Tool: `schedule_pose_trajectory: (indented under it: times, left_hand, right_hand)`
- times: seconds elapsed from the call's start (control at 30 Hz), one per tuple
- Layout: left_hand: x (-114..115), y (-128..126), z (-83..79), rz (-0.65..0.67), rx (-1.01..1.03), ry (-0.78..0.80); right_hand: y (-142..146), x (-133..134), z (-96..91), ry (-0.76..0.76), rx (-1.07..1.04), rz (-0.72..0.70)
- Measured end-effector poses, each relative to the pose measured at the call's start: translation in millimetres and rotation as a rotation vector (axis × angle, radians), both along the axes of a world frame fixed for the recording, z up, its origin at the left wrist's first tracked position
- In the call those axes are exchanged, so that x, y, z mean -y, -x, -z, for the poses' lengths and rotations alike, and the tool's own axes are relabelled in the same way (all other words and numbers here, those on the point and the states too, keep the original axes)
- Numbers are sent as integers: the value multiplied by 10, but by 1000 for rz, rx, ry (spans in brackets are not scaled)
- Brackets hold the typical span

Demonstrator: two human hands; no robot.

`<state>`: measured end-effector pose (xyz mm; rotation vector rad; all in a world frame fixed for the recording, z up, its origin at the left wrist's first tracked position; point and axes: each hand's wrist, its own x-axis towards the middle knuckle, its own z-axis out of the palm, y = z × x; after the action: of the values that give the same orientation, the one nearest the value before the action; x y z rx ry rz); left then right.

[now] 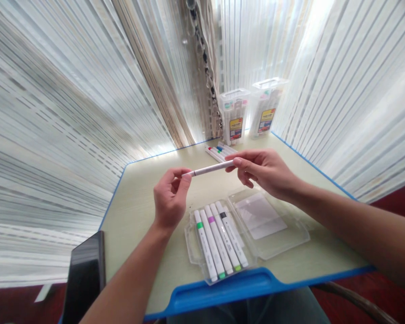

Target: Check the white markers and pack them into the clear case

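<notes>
A white marker (212, 168) is held nearly level above the table, its right end slightly higher. My left hand (171, 195) pinches its left end, close to a thin dark ring. At the other end, the thumb and fingers of my right hand (265, 173) grip it. Below my hands lies an open clear plastic case (193, 243). Several white markers (219, 240) rest side by side in its left half, with green, purple, black and lime bands. A pale paper sheet (260, 215) lies in the right half, the lid (295, 234).
More white markers (216, 153) lie behind my right hand. Two clear upright cases (235, 114) with yellow labels stand at the table's back corner. A dark tablet or phone (86, 265) is at the left edge. Striped curtains (87, 90) surround the blue-rimmed table (135, 202).
</notes>
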<state>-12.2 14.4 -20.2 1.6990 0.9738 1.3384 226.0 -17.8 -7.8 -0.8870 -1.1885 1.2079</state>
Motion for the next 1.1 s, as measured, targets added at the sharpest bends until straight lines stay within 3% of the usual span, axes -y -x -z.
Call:
schedule_pose_trajectory:
  times: [0.23,0.47,0.67,1.1]
  left_hand:
    - [-20,-13,-32,27,169,81]
    - [-43,-17,-76,97,344,274]
    - [-35,-38,-60,122,313,378]
    - [7,-52,-36,107,203,257]
  right_hand:
    - [-1,-10,13,70,-129,-82]
    - [-8,-21,38,79,-112,-60]
    - [-6,-21,30,84,-61,-26]
    - [12,-25,42,97,28,-4]
